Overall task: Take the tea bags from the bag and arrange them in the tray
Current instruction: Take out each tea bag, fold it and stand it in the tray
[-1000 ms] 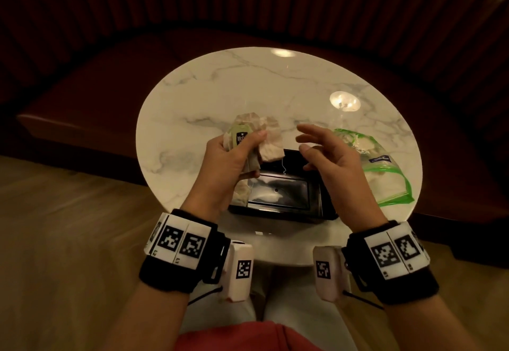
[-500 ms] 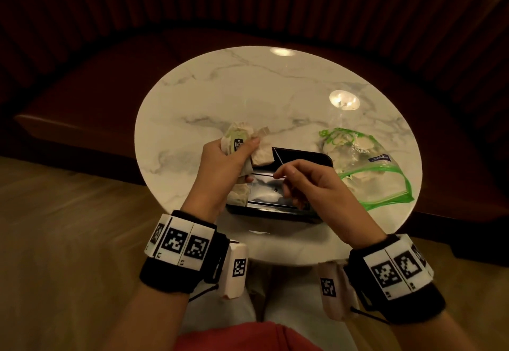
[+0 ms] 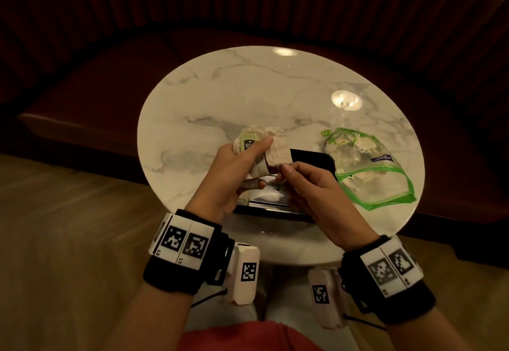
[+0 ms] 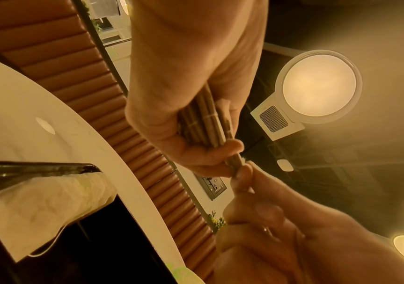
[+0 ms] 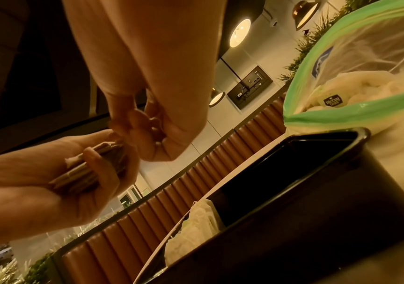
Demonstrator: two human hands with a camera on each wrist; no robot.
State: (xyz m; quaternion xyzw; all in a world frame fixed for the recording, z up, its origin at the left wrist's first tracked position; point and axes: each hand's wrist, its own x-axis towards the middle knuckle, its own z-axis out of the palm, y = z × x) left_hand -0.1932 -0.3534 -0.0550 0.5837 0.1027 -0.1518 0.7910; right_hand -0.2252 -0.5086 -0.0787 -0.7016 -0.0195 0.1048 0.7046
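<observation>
Marble table: tea bags in black tray, plastic bag, clutched left hand, pinching right hand.

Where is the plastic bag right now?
In the head view the plastic bag lies on the right side of the marble table, just right of the black tray and beyond the right hand.

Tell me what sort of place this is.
Probably a cafe or restaurant booth: a round marble table fronts a curved, ribbed leather bench, with round ceiling lamps above.
</observation>
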